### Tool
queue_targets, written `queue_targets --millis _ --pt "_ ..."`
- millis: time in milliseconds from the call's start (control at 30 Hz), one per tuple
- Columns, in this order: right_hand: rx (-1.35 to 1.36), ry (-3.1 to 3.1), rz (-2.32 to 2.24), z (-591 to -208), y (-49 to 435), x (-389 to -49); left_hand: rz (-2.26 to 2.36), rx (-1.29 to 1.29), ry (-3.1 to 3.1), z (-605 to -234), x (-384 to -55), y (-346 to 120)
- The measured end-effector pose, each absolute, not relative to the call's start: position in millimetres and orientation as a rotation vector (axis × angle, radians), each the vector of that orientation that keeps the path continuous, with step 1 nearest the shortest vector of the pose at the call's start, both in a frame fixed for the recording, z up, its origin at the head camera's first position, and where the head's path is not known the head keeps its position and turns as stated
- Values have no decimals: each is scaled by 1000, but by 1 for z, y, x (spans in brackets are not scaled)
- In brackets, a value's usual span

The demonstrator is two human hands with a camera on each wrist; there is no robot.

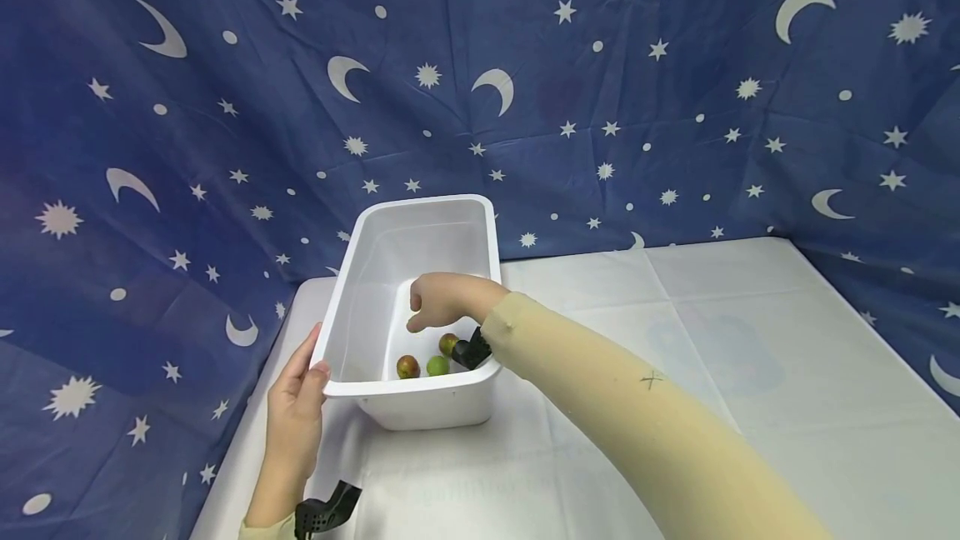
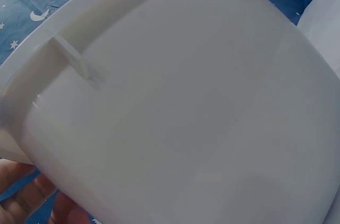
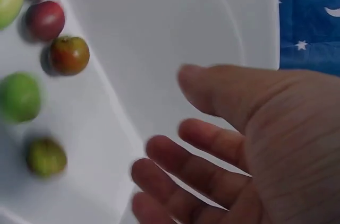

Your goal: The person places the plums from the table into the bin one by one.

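Note:
A deep white plastic tub [image 1: 420,388] stands on the table, near the back curtain. At its near left corner my left hand [image 1: 296,407] grips the rim, thumb on top; in the left wrist view its fingers [image 2: 26,195] show beside the tub's outer wall. My right hand [image 1: 446,300] is inside the tub, fingers loosely bent and nothing held in them. Small round fruits lie on the tub floor: a green fruit [image 3: 21,96], a red-brown fruit [image 3: 69,55], a dark red fruit [image 3: 45,20] and several others. The right fingers are apart from them.
A white cloth [image 1: 750,357] covers the table, stretching far to the right of the tub. Behind and to the left hangs a blue curtain [image 1: 420,123] with moons and stars. Black wrist mounts [image 1: 326,511] sit on both forearms.

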State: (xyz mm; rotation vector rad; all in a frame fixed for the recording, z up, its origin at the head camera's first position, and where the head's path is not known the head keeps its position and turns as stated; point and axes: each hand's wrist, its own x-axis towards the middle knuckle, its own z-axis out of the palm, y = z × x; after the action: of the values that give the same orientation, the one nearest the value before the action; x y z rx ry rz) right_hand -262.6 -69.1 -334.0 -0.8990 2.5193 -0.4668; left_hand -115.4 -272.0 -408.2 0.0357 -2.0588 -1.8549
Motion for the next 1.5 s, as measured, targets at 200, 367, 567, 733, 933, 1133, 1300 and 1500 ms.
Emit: queue_targets --millis 200,367,567,733,933,1133,1300,1500 --pt "-967 2509 -872 -318 -46 -260 -1873 6 -2058 -409 -117 -267" --pt "-960 2453 -1337 -302 -15 -253 -1859 32 -2080 -409 -117 -268" --pt "-878 2515 -1567 -305 22 -245 -1809 64 -2141 -409 -113 -274" --pt "-822 2518 -1629 -318 49 -239 -1736 114 -2207 -408 -108 -278" --pt "-772 2530 -1642 -331 77 -230 -1719 132 -2210 -405 -106 -280" --pt "-724 2673 -1492 -347 102 -225 -1685 145 -2222 -403 -106 -278" --pt "-663 2770 -1410 -363 121 -217 -1510 147 -2326 -398 -106 -275" --pt "-623 3051 -1108 -380 135 -206 -1236 127 -2443 -379 -109 -269"
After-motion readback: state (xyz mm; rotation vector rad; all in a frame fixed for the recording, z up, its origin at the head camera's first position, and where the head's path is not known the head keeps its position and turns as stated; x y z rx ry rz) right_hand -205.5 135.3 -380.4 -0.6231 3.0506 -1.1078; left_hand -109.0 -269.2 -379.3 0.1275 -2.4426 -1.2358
